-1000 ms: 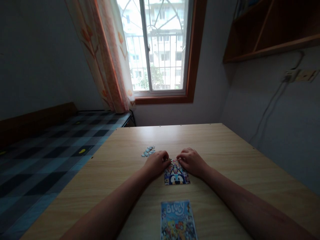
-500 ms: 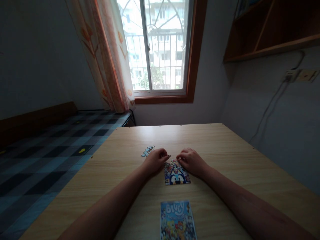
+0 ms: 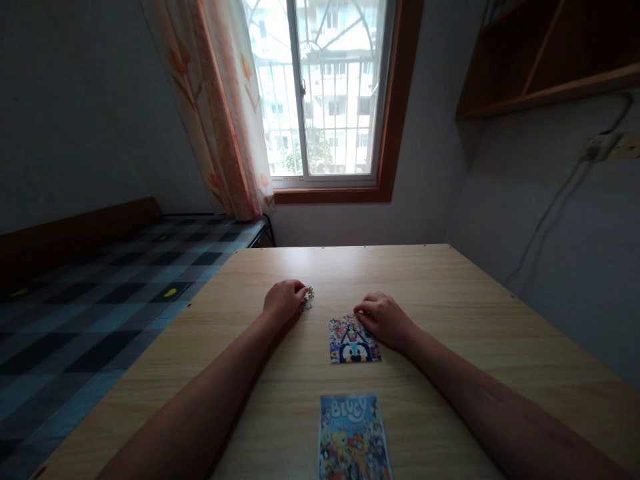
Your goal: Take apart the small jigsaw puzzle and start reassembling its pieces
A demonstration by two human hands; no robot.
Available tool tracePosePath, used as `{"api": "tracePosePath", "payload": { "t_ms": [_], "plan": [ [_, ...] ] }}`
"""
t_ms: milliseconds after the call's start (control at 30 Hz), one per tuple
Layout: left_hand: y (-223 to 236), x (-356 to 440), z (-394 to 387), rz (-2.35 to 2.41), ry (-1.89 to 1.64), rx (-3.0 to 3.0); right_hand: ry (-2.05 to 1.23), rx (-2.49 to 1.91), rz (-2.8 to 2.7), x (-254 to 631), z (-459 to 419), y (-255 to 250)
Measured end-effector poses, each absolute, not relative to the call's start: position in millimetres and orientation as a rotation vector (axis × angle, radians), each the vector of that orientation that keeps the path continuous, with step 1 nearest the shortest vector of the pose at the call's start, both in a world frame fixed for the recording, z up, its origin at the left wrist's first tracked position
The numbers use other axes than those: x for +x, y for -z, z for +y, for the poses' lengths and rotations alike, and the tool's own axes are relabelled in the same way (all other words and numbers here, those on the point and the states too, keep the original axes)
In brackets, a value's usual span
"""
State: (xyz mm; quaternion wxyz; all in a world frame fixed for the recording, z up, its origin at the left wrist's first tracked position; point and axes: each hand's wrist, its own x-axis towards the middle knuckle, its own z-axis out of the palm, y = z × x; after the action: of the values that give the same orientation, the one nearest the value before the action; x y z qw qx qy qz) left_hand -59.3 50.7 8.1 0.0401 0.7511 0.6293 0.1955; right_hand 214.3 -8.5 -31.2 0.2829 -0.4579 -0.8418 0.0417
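A partly assembled jigsaw puzzle (image 3: 354,348) lies on the wooden table, showing a blue cartoon dog's face among many small colourful figures. Its top edge is uneven. At its upper right corner is my right hand (image 3: 384,319), fingers bent and fingertips touching the puzzle there. Farther left, my left hand (image 3: 284,298) reaches over a small heap of loose puzzle pieces (image 3: 307,304), covering most of it. The thumb and fingers are drawn together at the heap; what is between them is too small to make out.
Closer to me lies a blue "Bluey" picture sheet (image 3: 354,437) on the table (image 3: 240,413). A bed with a checked cover (image 3: 100,320) stands left of the table. Ahead are a window (image 3: 335,100) and curtain (image 3: 210,113); a wall shelf (image 3: 550,93) hangs at right.
My left hand has gone from the puzzle's upper left, where it pinched a small piece, leftward to the heap. That piece no longer shows in it. My right hand stays at the puzzle.
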Motion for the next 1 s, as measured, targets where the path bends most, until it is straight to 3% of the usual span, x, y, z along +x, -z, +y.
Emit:
{"api": "tracePosePath", "payload": {
  "t_ms": [433,767,1000],
  "plan": [
    [-6.0,-62.5,50.7,2.057,-0.633,2.395,-0.16,-1.278,-2.233,212.0,-8.9,28.7],
    [-9.0,-2.1,-0.2,1.472,-0.522,2.718,-0.154,-1.32,-2.229,209.8,-9.5,27.0],
    [-2.4,6.3,-7.4,1.372,-0.404,2.757,-0.004,-1.444,-2.181,203.6,-18.1,24.0]
  ]
}}
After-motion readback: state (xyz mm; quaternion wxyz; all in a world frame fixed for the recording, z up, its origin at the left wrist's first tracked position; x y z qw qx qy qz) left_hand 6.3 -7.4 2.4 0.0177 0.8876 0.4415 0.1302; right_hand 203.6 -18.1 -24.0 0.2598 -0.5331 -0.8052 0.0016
